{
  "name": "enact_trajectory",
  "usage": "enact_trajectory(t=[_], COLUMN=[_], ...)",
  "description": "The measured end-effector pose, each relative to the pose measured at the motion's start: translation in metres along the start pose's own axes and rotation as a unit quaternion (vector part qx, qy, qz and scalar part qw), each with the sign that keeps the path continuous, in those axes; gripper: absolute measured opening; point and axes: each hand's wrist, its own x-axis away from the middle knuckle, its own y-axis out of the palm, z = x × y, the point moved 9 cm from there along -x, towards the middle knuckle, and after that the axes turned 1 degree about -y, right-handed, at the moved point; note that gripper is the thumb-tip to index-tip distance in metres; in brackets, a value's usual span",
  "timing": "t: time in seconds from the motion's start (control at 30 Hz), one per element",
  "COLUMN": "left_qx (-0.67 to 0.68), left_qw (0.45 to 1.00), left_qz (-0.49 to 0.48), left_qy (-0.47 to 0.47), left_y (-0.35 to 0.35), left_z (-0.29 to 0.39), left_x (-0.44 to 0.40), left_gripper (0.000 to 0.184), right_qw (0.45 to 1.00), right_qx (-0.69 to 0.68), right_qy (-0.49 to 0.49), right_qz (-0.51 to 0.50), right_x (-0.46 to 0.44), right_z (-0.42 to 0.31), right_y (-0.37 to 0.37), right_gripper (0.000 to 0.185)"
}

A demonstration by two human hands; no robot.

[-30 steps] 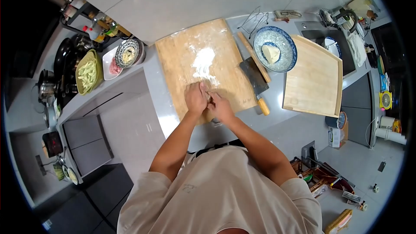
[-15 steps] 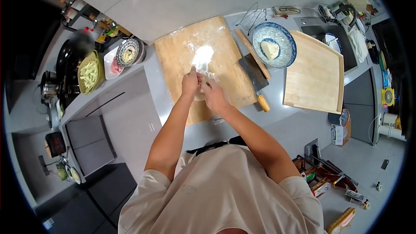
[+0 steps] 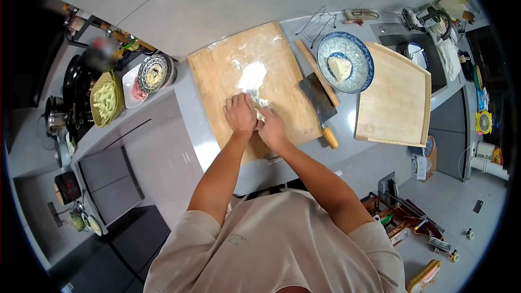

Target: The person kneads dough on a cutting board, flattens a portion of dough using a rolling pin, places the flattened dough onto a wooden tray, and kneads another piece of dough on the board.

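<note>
My left hand (image 3: 240,113) lies palm down on the wooden board (image 3: 217,70), its fingers stretched forward. Beside it, my right hand (image 3: 271,129) curls around a small pale piece of dough (image 3: 261,115), most of which the hands hide. White flour (image 3: 253,76) is spread on the board just ahead of the fingers. To the right lie a cleaver (image 3: 317,96) with a wooden handle and a rolling pin (image 3: 318,71). A larger lump of dough (image 3: 340,68) sits in a blue-and-white bowl (image 3: 367,54).
A shallow wooden tray (image 3: 393,97) rests at the right, near the sink (image 3: 401,39). At the left stand a patterned bowl (image 3: 172,70) with chopped food, a white dish (image 3: 129,81) of pinkish meat and a green basket (image 3: 116,111) of pale sliced vegetable. A wire rack (image 3: 320,21) is behind.
My left hand has turned from a closed grip to palm down, fingers stretched on the board. My right hand has lowered slightly toward me. The view has shifted a little.
</note>
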Motion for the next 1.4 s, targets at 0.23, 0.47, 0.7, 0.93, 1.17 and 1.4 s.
enact_trajectory(t=[0.23,0.47,0.7,0.93,1.17,1.4], left_qx=[0.122,0.176,0.022,-0.038,0.223,0.099], left_qw=[0.979,0.971,0.991,0.999,0.943,0.984], left_qz=[-0.116,-0.163,0.020,-0.038,-0.180,0.036], left_qy=[-0.113,-0.022,0.128,-0.004,-0.169,0.141], left_y=[0.012,-0.007,-0.024,0.008,0.009,-0.012], left_z=[-0.020,-0.019,0.003,-0.008,0.016,0.041], left_x=[-0.018,0.026,0.043,-0.017,0.036,0.073], left_gripper=[0.042,0.050,0.027,0.037,0.056,0.028], right_qw=[0.995,0.980,0.997,0.999,0.996,0.992], right_qx=[0.049,-0.131,-0.056,-0.028,-0.069,-0.123], right_qy=[-0.062,-0.143,-0.006,-0.033,-0.051,-0.003], right_qz=[-0.059,-0.039,-0.045,0.028,0.002,-0.017], right_x=[-0.011,0.042,0.035,-0.019,0.021,0.052], right_z=[-0.026,-0.041,0.005,-0.002,-0.005,0.018], right_y=[-0.007,-0.026,0.003,0.002,-0.050,-0.049], right_gripper=[0.030,0.042,0.044,0.031,0.043,0.039])
